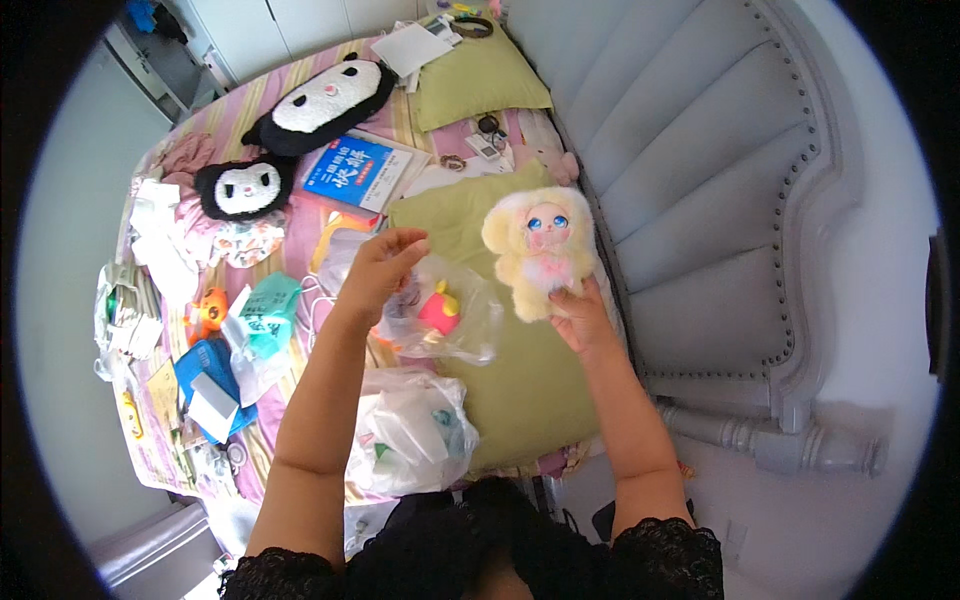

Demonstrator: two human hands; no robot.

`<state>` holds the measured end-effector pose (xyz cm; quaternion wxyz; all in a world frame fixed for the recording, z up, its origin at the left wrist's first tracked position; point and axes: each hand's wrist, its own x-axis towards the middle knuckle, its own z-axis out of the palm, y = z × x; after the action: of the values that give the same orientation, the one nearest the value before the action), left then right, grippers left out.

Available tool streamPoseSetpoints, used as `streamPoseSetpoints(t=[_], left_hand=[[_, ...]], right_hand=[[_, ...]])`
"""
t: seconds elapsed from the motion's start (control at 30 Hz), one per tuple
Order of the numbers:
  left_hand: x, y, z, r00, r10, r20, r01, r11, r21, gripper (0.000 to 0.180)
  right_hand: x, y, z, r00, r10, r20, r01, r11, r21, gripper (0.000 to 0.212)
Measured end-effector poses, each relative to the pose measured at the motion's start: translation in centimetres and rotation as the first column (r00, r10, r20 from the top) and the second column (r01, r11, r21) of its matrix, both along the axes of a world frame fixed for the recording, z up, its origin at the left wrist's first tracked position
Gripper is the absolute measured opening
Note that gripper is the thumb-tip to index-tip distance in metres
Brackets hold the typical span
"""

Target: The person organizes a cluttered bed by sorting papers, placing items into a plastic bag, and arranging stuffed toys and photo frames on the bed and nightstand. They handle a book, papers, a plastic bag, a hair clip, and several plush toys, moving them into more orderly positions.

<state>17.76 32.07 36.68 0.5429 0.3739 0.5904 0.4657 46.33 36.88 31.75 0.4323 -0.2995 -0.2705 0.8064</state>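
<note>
My right hand [583, 318] grips a pale yellow plush doll [545, 250] by its lower body. The doll has fluffy fur, large blue eyes and a pink belly patch, and it is upright above the green pillow [520, 400]. On the left, my left hand [385, 270] has its fingers curled at a clear plastic bag [470, 335], which spreads out on both sides of it. Inside the bag shows a red and yellow toy [438, 312]. Closer to me, a white plastic bag [410, 430] with things in it lies by the pillow.
Two black-and-white plush cushions [325, 105] lie at the far left, beside a blue book [352, 172]. An orange toy [208, 312], a turquoise package [268, 310] and a blue pouch [212, 385] crowd the bed's left side. A grey padded headboard [690, 190] rises on the right.
</note>
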Motion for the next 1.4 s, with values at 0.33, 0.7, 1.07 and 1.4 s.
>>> streamPoseSetpoints(t=[0.33,0.7,1.07,1.4], left_hand=[[7.5,-9.4,5.7,0.967,-0.048,0.249,-0.020,0.965,0.262,0.043],[6.5,-14.7,6.2,0.929,0.020,0.371,-0.177,0.901,0.395,0.045],[3.7,-15.7,5.5,0.894,-0.012,0.448,-0.091,0.974,0.207,0.064],[2.8,-15.5,5.5,0.445,-0.150,0.883,-0.316,0.896,0.312,0.058]], right_hand=[[-5.5,-10.2,7.7,0.971,0.024,0.236,-0.104,0.938,0.331,0.028],[-6.4,-14.2,10.7,0.868,0.051,0.494,-0.281,0.871,0.403,0.020],[-6.6,-15.4,12.4,0.641,-0.452,0.620,-0.309,0.588,0.748,0.022],[-8.6,-19.4,12.8,0.720,-0.669,0.185,-0.326,-0.091,0.941,0.020]])
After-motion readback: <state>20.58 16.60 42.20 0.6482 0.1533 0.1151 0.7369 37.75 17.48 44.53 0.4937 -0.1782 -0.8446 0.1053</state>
